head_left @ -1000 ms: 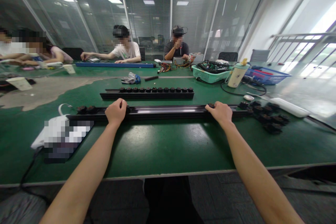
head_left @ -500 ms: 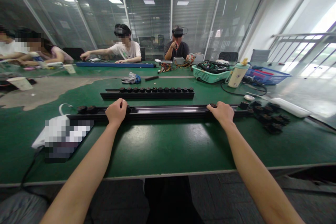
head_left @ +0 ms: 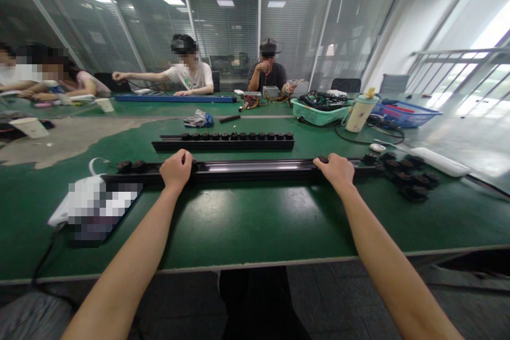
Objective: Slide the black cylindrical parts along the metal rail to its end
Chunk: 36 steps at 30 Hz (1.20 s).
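A long black rail (head_left: 255, 169) lies across the green table (head_left: 239, 223) in front of me. My left hand (head_left: 176, 168) is closed over the rail left of its middle, fingers curled round a small black round part seated there. My right hand (head_left: 337, 170) rests closed on the rail further right, its fingertips on another black round part. Two more black parts (head_left: 131, 166) sit in the rail's left end. A loose heap of the same black parts (head_left: 404, 175) lies just beyond the rail's right end.
A second black rail (head_left: 223, 141) filled with several black parts lies behind the first. A flat dark device (head_left: 99, 207) with a cable sits at left. A green basket (head_left: 319, 111), a pale jug (head_left: 360, 111) and a blue tray (head_left: 402, 112) stand far right. Several people work at the far side.
My hands have stayed where they were on the rail. Across the table, one person stretched an arm further left and another raised a hand to the face.
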Tool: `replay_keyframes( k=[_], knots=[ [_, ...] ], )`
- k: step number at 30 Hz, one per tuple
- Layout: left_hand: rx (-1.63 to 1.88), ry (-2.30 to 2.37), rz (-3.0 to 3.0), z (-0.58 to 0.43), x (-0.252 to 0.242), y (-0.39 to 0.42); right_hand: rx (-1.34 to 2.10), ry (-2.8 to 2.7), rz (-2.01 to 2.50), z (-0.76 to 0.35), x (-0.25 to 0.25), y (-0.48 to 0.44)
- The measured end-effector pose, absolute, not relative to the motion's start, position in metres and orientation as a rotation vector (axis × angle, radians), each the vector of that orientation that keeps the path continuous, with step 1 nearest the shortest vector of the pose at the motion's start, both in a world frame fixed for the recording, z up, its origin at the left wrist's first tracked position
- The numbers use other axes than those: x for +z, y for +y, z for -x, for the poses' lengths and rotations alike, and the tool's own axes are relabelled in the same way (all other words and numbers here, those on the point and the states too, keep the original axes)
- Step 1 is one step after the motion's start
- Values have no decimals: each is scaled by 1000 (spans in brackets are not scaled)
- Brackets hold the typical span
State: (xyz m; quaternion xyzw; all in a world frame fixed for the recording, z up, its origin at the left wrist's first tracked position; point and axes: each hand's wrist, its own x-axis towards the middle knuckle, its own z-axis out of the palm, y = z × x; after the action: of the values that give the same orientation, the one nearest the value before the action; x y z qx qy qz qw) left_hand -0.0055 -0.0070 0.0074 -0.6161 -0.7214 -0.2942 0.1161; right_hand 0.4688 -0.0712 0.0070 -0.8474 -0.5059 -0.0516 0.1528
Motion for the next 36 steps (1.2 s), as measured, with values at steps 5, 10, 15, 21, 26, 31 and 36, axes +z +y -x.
replay_keyframes(
  k=[5, 10, 15, 21, 26, 31, 36],
  knots=[
    [-886, -2088, 1798, 8, 4, -4, -171, -1469, 2425, -468, 7, -72],
    [-915, -2060, 1809, 11, 1, -1, -177, -1480, 2417, -469, 7, -71],
    [-911, -2078, 1803, 10, 2, -2, -174, -1489, 2406, -470, 7, -71],
    [-897, -2085, 1796, 10, 3, -2, -172, -1498, 2395, -470, 7, -71],
    [-886, -2074, 1798, 9, 3, -2, -180, -1495, 2391, -471, 5, -70],
    [-866, -2098, 1793, 8, 4, -3, -178, -1496, 2389, -472, 4, -70],
    [-881, -2087, 1803, 8, 4, -4, -175, -1503, 2378, -472, 5, -71]
  ],
)
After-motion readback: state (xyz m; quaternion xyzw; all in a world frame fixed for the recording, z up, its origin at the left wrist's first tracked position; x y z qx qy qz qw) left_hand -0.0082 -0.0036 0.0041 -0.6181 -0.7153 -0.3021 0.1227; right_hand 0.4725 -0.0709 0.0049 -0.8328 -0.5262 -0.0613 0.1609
